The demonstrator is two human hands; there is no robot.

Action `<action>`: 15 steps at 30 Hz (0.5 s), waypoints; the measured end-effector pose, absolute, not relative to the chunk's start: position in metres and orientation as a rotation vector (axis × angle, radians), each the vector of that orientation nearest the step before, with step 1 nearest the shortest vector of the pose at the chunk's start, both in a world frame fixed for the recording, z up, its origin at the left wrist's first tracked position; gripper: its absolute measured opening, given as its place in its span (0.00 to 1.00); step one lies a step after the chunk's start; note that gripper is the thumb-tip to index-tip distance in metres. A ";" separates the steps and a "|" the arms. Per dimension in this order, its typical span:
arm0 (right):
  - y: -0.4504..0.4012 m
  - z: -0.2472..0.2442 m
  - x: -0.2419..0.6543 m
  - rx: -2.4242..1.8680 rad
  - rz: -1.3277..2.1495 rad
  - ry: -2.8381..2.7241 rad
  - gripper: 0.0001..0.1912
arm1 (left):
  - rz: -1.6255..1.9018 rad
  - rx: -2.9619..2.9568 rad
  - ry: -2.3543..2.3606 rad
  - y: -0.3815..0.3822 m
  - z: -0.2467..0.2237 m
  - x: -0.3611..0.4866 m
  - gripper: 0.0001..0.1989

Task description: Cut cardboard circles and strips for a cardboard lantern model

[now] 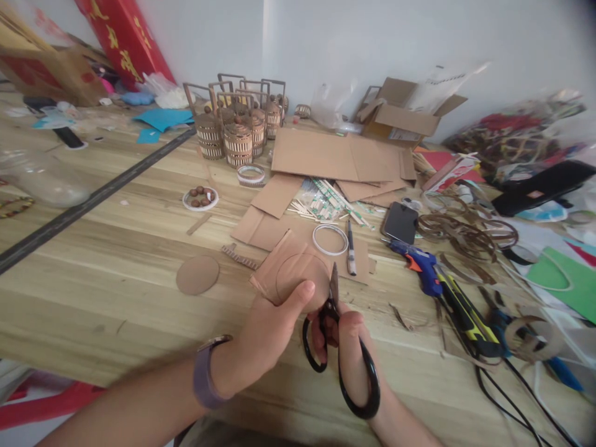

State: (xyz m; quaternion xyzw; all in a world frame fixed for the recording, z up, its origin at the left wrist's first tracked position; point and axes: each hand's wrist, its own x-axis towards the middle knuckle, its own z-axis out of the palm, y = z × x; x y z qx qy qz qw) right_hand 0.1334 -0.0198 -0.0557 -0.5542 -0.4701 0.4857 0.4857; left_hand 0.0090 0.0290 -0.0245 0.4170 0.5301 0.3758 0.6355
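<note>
My left hand [274, 326] grips a piece of cardboard [291, 264] with a circle drawn on it, thumb on top. In my right hand [351, 354] is a pair of black-handled scissors [367, 397], fingers through the loops. The blades lie at the cardboard's right edge, near the drawn line; how far they are parted is hard to see. A loose cardboard disc [198, 275] lies to the left on the table. Beyond the cardboard piece are a white ring [330, 239] and a black pen [351, 251].
Cardboard sheets [321, 152] and small sticks [321, 202] lie ahead. Several small lidded baskets [239, 144] with tall handles stand at the back. To the right are a blue glue gun [421, 267], a yellow-black cutter [468, 316], a phone [400, 222] and coiled brown strips [465, 233].
</note>
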 end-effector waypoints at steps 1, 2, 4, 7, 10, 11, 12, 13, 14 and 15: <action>-0.020 -0.055 0.133 -1.348 1.187 -1.139 0.43 | 0.877 0.957 1.225 0.029 -0.024 0.009 0.16; -0.020 -0.055 0.133 -1.347 1.191 -1.133 0.43 | 0.891 0.961 1.232 0.029 -0.024 0.010 0.15; -0.020 -0.055 0.133 -1.350 1.188 -1.120 0.43 | 0.872 0.968 1.240 0.029 -0.023 0.010 0.14; -0.019 -0.055 0.133 -1.356 1.168 -1.122 0.43 | 0.835 0.970 1.227 0.030 -0.023 0.010 0.15; -0.017 -0.055 0.133 -1.353 1.160 -1.150 0.43 | 0.838 0.956 1.241 0.030 -0.025 0.009 0.17; -0.017 -0.054 0.133 -1.351 1.165 -1.154 0.43 | 0.818 0.952 1.250 0.030 -0.026 0.009 0.18; -0.016 -0.054 0.133 -1.349 1.173 -1.151 0.44 | 0.798 0.949 1.260 0.029 -0.027 0.009 0.19; -0.016 -0.054 0.133 -1.350 1.182 -1.142 0.44 | 0.780 0.947 1.267 0.029 -0.027 0.009 0.20; -0.016 -0.054 0.134 -1.352 1.192 -1.131 0.44 | 0.769 0.944 1.276 0.029 -0.027 0.009 0.21; -0.016 -0.054 0.134 -1.356 1.203 -1.120 0.45 | 0.766 0.937 1.289 0.029 -0.027 0.009 0.21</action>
